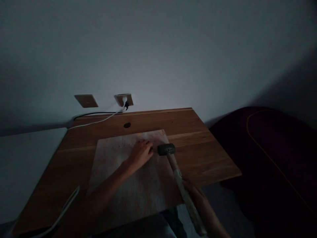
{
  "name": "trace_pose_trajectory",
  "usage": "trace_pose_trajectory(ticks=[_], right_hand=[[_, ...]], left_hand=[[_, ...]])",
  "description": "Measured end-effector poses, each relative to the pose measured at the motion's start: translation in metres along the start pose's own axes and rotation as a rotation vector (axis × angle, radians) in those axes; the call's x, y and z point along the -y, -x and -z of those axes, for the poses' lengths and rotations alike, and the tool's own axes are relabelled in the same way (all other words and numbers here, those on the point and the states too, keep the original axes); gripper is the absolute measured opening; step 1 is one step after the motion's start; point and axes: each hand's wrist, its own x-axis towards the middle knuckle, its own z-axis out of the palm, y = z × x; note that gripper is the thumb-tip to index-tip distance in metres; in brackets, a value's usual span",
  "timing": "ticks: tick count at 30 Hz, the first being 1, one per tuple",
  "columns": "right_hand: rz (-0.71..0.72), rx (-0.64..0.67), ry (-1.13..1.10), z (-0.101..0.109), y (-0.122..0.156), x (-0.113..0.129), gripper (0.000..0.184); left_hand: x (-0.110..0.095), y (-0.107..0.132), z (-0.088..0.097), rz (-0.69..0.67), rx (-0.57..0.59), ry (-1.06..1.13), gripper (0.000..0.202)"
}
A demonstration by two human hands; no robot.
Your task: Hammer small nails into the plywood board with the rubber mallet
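Note:
A pale board [116,185] lies flat on the wooden desk [198,155]. My left hand [140,154] rests on the board near its far right corner, fingers bunched together as if pinching something too small to make out. My right hand [195,195] grips the wooden handle of a hammer [166,149]. The dark hammer head hovers just to the right of my left fingertips, close above the board. The room is dim and details are hard to read.
White and black cables [99,119] run from a wall socket [123,99] across the desk's back edge. A cable hole [127,125] sits behind the board. A white cable or strip [64,208] lies at the desk's near left. Dark furniture [267,158] stands to the right.

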Motion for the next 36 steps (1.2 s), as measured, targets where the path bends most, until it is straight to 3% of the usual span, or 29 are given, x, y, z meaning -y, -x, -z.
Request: trace_pose_trajectory(ticks=[6,10,17,22,36], right_hand=[[-0.045,0.037,0.052,-0.003,-0.004,-0.011,0.067],[-0.083,0.018,0.095,0.0,-0.006,-0.017,0.081],[-0.069,0.008,0.132,0.0,-0.002,-0.011,0.078],[-0.068,-0.008,0.133,-0.003,0.001,-0.006,0.074],[-0.073,0.011,0.141,-0.007,0.001,-0.004,0.079]], left_hand=[[0.023,-0.034,0.001,0.096,-0.08,0.395,0.025],[0.026,-0.048,0.0,0.077,-0.044,0.486,0.017],[0.027,-0.049,-0.011,0.104,-0.082,0.42,0.015],[0.028,-0.05,-0.02,0.038,-0.104,0.413,0.017],[0.03,-0.052,-0.019,0.07,-0.104,0.375,0.019]])
